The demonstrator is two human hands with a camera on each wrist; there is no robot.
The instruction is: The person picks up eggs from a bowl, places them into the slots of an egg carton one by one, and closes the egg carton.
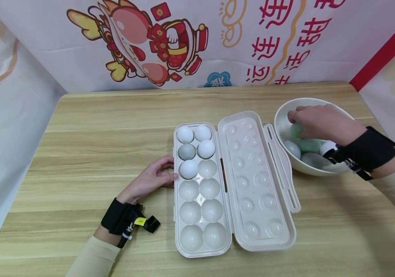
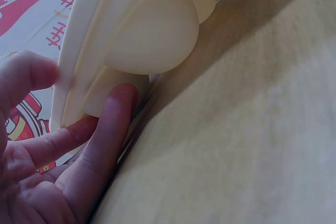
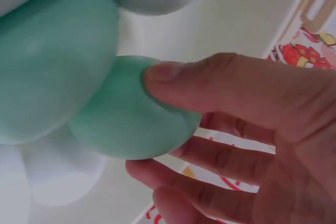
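My right hand (image 1: 325, 122) reaches into a white bowl (image 1: 282, 115) at the right. In the right wrist view its thumb and fingers pinch a green egg (image 3: 118, 116), beside a larger green egg (image 3: 58, 66). An open egg box (image 1: 200, 201) lies in the middle of the table, with its lid (image 1: 252, 171) folded out to the right. Several white eggs (image 1: 188, 169) and one grey-blue egg (image 1: 186, 152) sit in its far cups; the nearer cups are empty. At its left edge my left hand (image 1: 150, 179) grips the rim, fingers under the cups (image 2: 155, 35).
More eggs lie in the bowl, among them a pale one (image 1: 292, 149), partly hidden by the right hand and wrist strap. The wooden table (image 1: 107, 127) meets a printed cloth (image 1: 239, 57) along its far edge. A latch flap (image 1: 284, 169) runs along the lid's right side.
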